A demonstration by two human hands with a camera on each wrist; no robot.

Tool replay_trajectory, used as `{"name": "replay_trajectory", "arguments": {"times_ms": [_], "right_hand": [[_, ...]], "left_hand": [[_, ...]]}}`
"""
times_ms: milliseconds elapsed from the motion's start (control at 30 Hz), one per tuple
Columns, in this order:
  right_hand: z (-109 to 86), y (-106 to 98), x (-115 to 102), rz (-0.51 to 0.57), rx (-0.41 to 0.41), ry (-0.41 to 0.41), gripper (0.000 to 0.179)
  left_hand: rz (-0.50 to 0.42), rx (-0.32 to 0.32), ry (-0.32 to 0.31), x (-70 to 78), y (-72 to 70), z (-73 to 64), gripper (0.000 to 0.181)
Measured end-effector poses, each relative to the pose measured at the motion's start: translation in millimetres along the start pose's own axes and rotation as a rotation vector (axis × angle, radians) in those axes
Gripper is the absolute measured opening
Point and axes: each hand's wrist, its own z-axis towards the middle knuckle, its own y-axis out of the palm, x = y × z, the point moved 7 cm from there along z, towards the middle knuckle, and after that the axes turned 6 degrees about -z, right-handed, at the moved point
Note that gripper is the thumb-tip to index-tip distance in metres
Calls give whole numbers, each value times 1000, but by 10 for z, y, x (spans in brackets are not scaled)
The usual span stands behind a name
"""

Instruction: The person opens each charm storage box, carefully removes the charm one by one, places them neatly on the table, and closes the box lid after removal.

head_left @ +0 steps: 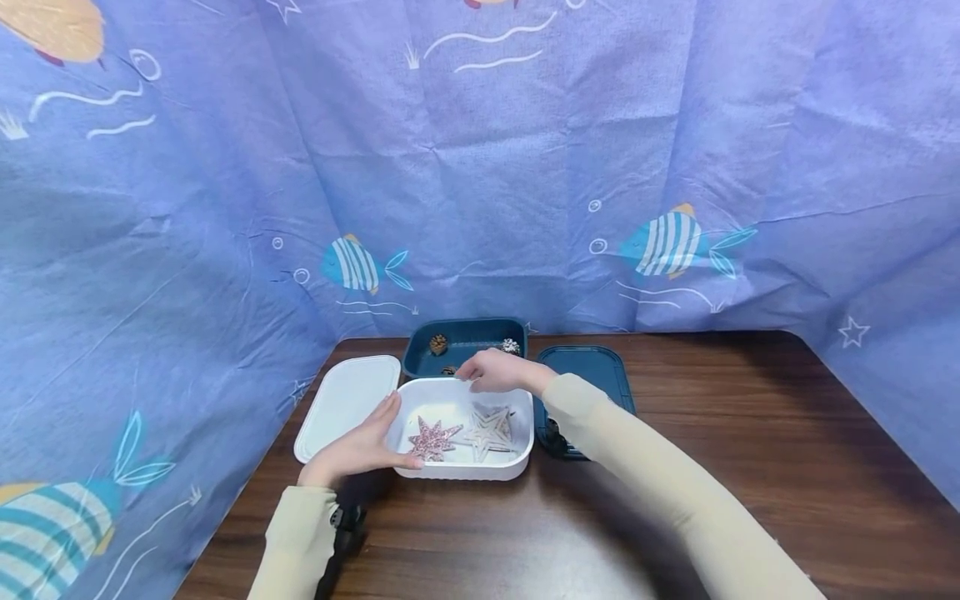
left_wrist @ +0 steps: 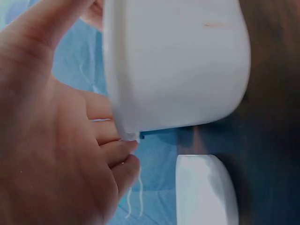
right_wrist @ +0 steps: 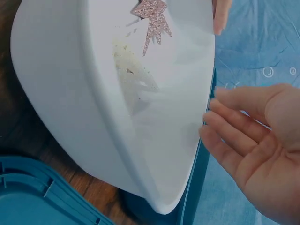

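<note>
A white plastic box point(head_left: 471, 472) stands on the table with a pink glitter star point(head_left: 431, 440) and pale star ornaments point(head_left: 489, 432) inside. My left hand point(head_left: 365, 446) holds the box at its left end, thumb along the front and fingers at the back corner. In the left wrist view, the fingers point(left_wrist: 117, 147) lie against the rim. Over the back rim, my right hand point(head_left: 497, 370) has its fingers loosely bent. Seen from the right wrist, that hand holds nothing; whether its fingertips touch the rim I cannot tell.
Behind the box is a dark teal box point(head_left: 480, 331) with pine cones point(head_left: 438, 343) in it. A white lid point(head_left: 349, 398) lies to the left, and a teal lid point(head_left: 588, 367) to the right, partly under the right forearm. A blue fish-print cloth point(head_left: 495, 183) hangs behind the table.
</note>
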Motion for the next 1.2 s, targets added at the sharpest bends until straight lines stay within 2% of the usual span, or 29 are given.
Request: {"name": "replay_trajectory", "arguments": {"times_ms": [300, 467, 700, 967, 1200], "right_hand": [[81, 144, -66, -48, -128, -27, 33], [116, 247, -58, -154, -224, 39, 37], [144, 338, -14, -232, -331, 109, 44], [165, 368, 58, -272, -346, 155, 42], [202, 375, 93, -289, -332, 170, 33]], "left_hand": [[-36, -32, -35, -47, -4, 90, 128], [-34, -31, -46, -45, -37, 127, 128], [-55, -33, -53, -40, -22, 119, 127], [-45, -40, -46, -18, -19, 118, 127], [-54, -32, -49, -25, -21, 97, 126]]}}
